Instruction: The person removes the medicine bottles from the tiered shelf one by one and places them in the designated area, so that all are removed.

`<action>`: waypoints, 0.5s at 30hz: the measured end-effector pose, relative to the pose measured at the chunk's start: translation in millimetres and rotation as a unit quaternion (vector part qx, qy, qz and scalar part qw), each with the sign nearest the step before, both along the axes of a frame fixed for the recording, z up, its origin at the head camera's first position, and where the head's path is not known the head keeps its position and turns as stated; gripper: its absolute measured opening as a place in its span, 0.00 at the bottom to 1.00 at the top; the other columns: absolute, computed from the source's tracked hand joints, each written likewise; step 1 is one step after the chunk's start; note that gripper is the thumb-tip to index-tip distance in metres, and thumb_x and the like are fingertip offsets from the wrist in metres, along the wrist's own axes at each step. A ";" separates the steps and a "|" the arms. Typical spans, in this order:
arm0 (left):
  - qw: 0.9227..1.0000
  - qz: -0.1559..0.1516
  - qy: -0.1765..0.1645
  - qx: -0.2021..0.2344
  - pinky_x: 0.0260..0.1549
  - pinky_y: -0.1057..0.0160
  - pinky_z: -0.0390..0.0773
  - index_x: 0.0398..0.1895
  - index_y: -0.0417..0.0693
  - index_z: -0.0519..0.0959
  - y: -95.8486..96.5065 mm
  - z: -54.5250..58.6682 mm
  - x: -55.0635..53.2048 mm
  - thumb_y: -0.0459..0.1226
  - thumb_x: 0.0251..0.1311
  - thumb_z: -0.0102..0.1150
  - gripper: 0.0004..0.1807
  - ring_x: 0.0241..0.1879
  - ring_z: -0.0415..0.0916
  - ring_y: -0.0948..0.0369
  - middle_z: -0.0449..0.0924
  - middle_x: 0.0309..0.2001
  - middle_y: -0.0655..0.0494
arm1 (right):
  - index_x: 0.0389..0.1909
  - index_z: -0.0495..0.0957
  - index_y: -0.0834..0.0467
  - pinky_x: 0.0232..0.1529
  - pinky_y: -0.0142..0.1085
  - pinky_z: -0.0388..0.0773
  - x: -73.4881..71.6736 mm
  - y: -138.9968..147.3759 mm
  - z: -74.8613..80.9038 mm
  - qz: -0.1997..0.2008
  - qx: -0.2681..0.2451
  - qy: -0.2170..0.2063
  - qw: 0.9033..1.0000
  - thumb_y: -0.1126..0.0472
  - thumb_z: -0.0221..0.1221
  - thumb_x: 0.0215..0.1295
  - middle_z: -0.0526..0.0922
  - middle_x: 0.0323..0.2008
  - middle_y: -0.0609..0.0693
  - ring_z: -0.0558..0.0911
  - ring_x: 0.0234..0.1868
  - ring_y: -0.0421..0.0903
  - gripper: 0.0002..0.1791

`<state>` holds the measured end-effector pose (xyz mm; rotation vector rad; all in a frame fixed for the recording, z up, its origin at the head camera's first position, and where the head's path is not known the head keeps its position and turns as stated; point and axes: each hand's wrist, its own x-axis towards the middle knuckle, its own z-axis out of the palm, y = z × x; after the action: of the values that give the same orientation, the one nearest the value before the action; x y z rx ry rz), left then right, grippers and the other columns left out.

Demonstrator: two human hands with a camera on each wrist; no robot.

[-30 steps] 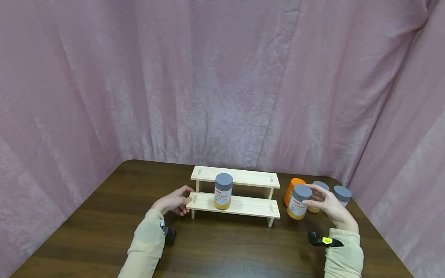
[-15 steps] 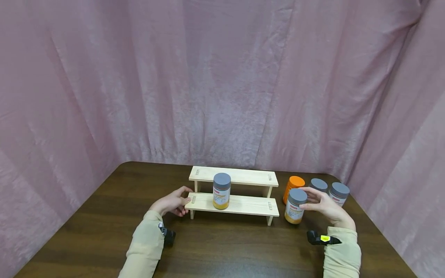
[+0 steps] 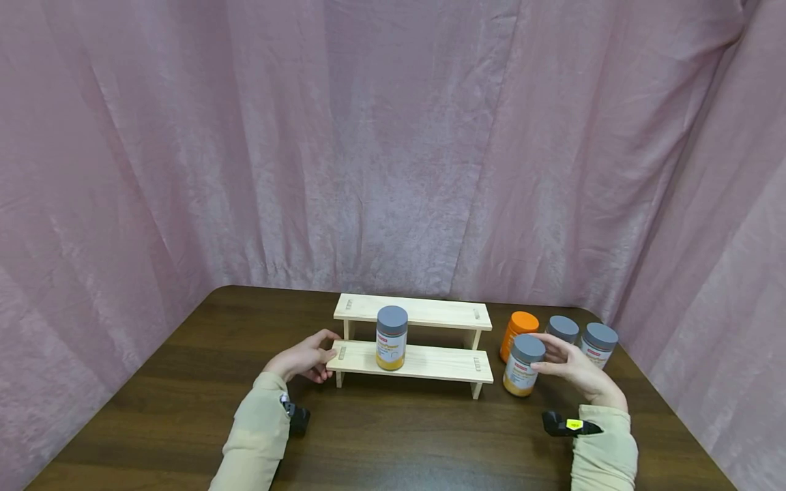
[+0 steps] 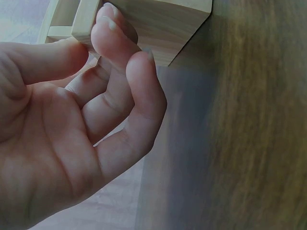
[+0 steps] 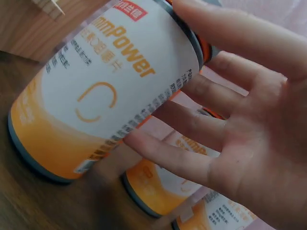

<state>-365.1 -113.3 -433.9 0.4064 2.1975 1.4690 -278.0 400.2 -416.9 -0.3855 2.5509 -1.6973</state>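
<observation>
A two-tier pale wooden shelf (image 3: 442, 365) stands on the table in the head view. My left hand (image 3: 305, 358) pinches the left end of its lower board, thumb on top; the left wrist view shows the same hand (image 4: 86, 110) with fingers curled at the wood. On the lower board stands a supplement jar (image 3: 391, 341) with a grey lid and a white and yellow label. My right hand (image 3: 574, 368) grips a matching jar (image 3: 520, 374) near its lid, right of the shelf. In the right wrist view this jar (image 5: 110, 86) looks upright, its base close to the tabletop.
Behind the held jar are an orange-capped bottle (image 3: 520, 322) and two more grey-lidded jars, one (image 3: 561, 327) partly hidden by my right hand and another (image 3: 598, 339) farther right. Pink curtains (image 3: 393, 150) hang behind the dark wooden table (image 3: 393, 436).
The jar in my right hand has come down slightly and nearer to me, then almost stopped. My left hand keeps its pinch on the board. The head view has shifted a little.
</observation>
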 end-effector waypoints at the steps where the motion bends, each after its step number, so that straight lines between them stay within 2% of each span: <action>1: 1.000 0.000 0.000 0.001 0.20 0.69 0.74 0.64 0.43 0.55 0.0 0.1 0.1 0.33 0.73 0.41 0.19 0.19 0.71 0.65 0.73 0.19 0.56 | 0.69 0.54 0.71 0.48 0.25 0.74 0.8 0.6 -0.3 0.005 -0.003 -0.001 1.000 0.65 0.61 0.63 0.75 0.47 0.24 0.75 0.49 0.23 0.38; 7: 1.000 -0.001 -0.003 0.002 0.21 0.69 0.74 0.64 0.43 0.56 -0.7 -0.8 -0.6 0.34 0.73 0.42 0.20 0.19 0.71 0.65 0.73 0.20 0.55 | 0.70 0.56 0.67 0.50 0.25 0.74 3.1 1.8 0.6 0.028 -0.006 0.021 0.999 0.66 0.59 0.64 0.74 0.54 0.27 0.75 0.53 0.24 0.36; 11: 1.000 0.001 -0.006 -0.001 0.21 0.69 0.74 0.65 0.43 0.56 -1.3 -1.3 -0.2 0.34 0.73 0.43 0.21 0.19 0.72 0.65 0.73 0.20 0.55 | 0.69 0.58 0.68 0.54 0.19 0.70 3.5 1.2 5.8 0.039 0.001 0.062 0.997 0.67 0.58 0.65 0.73 0.61 0.34 0.72 0.57 0.23 0.33; 15: 1.000 0.003 -0.005 -0.002 0.21 0.68 0.75 0.65 0.44 0.56 -1.1 -1.1 0.8 0.35 0.72 0.44 0.21 0.20 0.72 0.64 0.73 0.21 0.54 | 0.68 0.59 0.71 0.55 0.17 0.68 4.9 -0.1 13.2 0.052 0.003 0.090 0.995 0.69 0.56 0.67 0.75 0.63 0.42 0.72 0.60 0.23 0.30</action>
<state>-364.2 -114.4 -435.1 0.3903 2.1961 1.4656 -273.1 400.1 -403.7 -0.6876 2.6036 -1.6881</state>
